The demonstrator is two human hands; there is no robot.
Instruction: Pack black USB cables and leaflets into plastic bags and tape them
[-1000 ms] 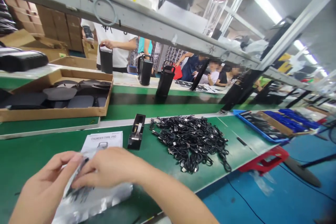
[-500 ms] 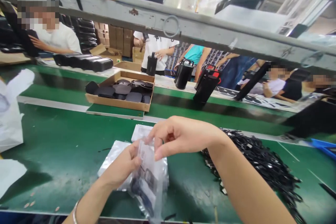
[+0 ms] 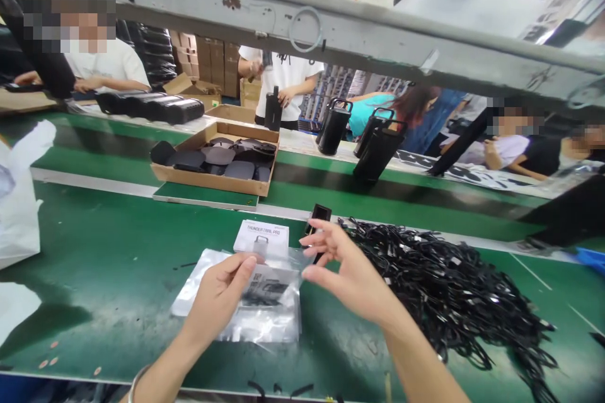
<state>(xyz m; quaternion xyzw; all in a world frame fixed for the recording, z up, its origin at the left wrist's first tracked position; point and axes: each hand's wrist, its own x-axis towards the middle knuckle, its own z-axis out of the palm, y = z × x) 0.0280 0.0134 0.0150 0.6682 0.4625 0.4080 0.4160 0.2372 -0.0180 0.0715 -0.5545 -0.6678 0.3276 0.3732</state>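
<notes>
My left hand pinches the edge of a clear plastic bag that has a dark printed picture showing through it. More flat clear bags lie on the green table beneath it. My right hand is just right of the bag, its fingers curved and apart, with nothing seen in them. Whether its thumb touches the bag's edge I cannot tell. Behind the bags is a stack of white printed booklets. A small black object lies beyond my right fingers, partly hidden by them.
A heap of black cables spreads to the right. A cardboard tray of dark panels stands further back. Several black speaker-like units stand beyond, near co-workers. White wrapping is at left. A metal beam crosses overhead.
The bag hung upright between my hands and now lies lower and flatter in my left hand. My right hand has moved right and opened, uncovering the booklets and the small black object.
</notes>
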